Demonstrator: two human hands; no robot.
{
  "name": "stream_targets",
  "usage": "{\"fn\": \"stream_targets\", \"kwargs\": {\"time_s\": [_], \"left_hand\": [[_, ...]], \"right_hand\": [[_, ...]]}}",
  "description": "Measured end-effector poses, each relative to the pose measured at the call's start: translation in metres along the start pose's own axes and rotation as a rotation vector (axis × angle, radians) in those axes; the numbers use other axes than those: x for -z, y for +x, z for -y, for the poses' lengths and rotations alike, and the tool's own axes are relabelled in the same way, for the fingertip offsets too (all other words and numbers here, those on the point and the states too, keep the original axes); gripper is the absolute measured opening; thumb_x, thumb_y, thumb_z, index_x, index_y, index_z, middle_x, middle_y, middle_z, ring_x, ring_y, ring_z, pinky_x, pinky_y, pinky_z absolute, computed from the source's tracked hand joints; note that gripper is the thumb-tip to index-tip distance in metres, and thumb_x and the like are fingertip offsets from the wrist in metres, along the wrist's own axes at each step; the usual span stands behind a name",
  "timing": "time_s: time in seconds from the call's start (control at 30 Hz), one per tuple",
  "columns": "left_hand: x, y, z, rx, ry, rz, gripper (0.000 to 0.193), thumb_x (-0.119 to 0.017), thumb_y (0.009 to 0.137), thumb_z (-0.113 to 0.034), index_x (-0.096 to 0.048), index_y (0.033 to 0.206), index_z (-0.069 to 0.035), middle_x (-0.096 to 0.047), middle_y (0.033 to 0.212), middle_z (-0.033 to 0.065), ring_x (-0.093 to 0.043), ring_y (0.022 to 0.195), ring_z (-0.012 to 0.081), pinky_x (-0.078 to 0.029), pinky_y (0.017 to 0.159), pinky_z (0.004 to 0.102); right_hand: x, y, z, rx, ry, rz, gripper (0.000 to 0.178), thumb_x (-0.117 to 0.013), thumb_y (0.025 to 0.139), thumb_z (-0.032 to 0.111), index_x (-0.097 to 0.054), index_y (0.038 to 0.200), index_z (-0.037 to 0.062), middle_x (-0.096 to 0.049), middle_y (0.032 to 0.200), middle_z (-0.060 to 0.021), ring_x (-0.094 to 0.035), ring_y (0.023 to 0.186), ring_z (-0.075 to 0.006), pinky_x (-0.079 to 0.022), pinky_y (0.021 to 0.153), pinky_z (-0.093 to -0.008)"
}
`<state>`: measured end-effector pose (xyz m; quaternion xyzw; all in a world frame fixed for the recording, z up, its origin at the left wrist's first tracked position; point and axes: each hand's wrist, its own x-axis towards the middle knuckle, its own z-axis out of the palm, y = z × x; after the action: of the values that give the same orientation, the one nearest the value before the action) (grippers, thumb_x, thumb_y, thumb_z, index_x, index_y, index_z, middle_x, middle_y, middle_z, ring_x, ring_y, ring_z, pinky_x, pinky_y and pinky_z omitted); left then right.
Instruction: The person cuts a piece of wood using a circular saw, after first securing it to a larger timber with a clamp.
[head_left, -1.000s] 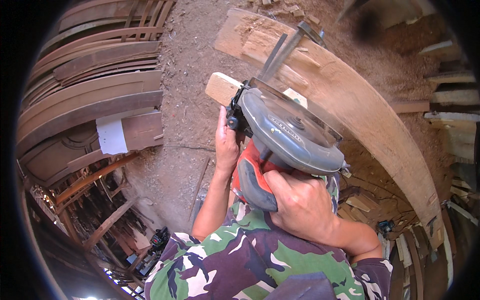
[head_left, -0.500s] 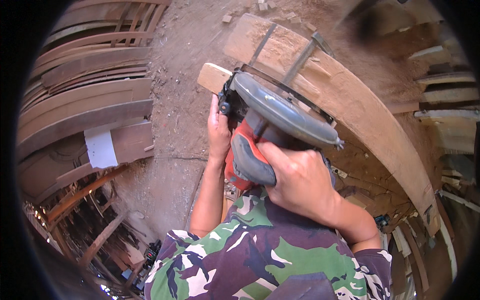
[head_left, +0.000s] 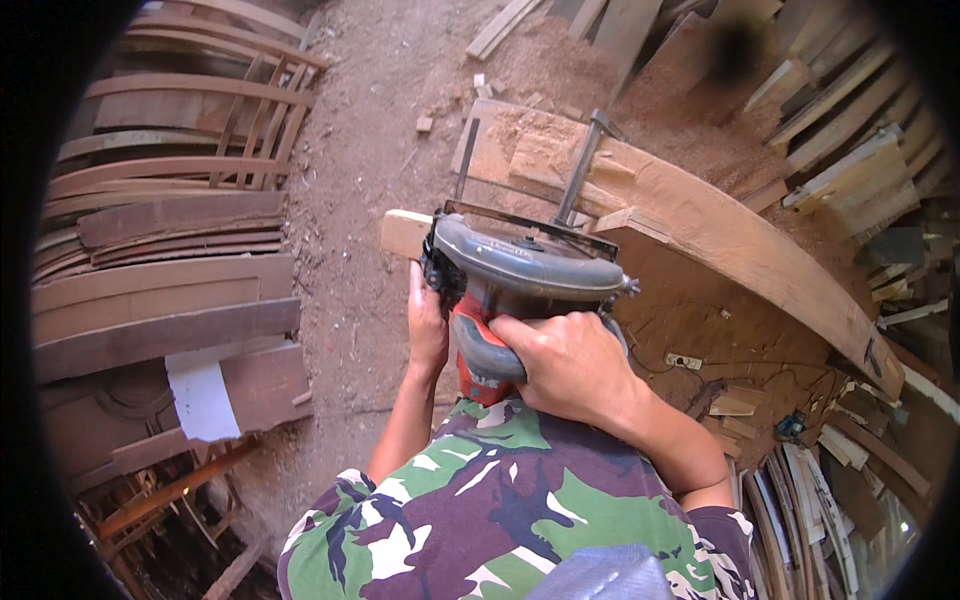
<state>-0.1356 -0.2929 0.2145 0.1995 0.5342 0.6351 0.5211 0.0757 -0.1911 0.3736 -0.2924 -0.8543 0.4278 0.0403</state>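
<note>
My right hand (head_left: 580, 360) wraps around the rear handle of a circular saw (head_left: 530, 255) with a grey blade guard and a red and dark grey body. The saw lies across a light wooden piece (head_left: 404, 234), whose end sticks out past it on the left. My left hand (head_left: 428, 325) is under that end, fingers pointing away from me and against the wood beside the saw's base; its palm side is partly hidden by the saw. Beyond the saw, a long metal clamp (head_left: 578, 170) stands against a thick wooden plank (head_left: 690, 210).
Stacked curved boards (head_left: 190, 225) line the left side, with a white sheet (head_left: 202, 395) on them. More planks (head_left: 860, 180) lean at the right. A power strip (head_left: 684, 361) and offcuts (head_left: 738, 402) lie at the lower right. Sawdust covers the ground.
The saw has swung to a more level angle and sits lower and slightly left in view, with both hands on the same holds. The whole scene has shifted as my head moved.
</note>
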Motion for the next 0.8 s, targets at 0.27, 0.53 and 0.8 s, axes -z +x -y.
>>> {"fn": "stream_targets", "kwargs": {"time_s": [0.27,0.53,0.8], "left_hand": [[0.067,-0.022,-0.026,-0.054,0.336,0.155,0.074,-0.048,0.115,-0.025,-0.008,0.173,-0.003,-0.057,0.101,0.0019,-0.056,0.083,0.0102,-0.049,0.074,0.0256],[0.276,0.040,0.006,-0.026,0.920,0.069,0.061,-0.052,0.111,-0.038,-0.045,0.164,-0.008,-0.067,0.136,0.0179,-0.068,0.111,0.0231,-0.053,0.101,0.0349],[0.583,0.037,0.063,0.793,1.455,0.301,0.052,-0.056,0.107,-0.038,-0.060,0.143,-0.001,-0.070,0.122,0.0241,-0.067,0.108,0.0320,-0.054,0.087,0.0421]], "right_hand": [[-0.073,-0.051,0.070,-0.083,-0.007,-0.233,0.038,-0.075,0.077,0.007,-0.070,0.114,0.0099,-0.074,0.083,-0.0214,-0.074,0.079,-0.0437,-0.059,0.071,-0.0531],[-0.131,-0.058,0.160,-0.222,0.136,-0.584,0.035,-0.078,0.087,0.009,-0.071,0.121,0.0052,-0.075,0.096,-0.0241,-0.074,0.087,-0.0434,-0.060,0.075,-0.0473],[-0.165,0.042,0.197,-0.385,0.109,-0.827,0.032,-0.077,0.090,0.011,-0.071,0.120,0.0027,-0.075,0.099,-0.0256,-0.074,0.090,-0.0443,-0.061,0.079,-0.0482]]}}
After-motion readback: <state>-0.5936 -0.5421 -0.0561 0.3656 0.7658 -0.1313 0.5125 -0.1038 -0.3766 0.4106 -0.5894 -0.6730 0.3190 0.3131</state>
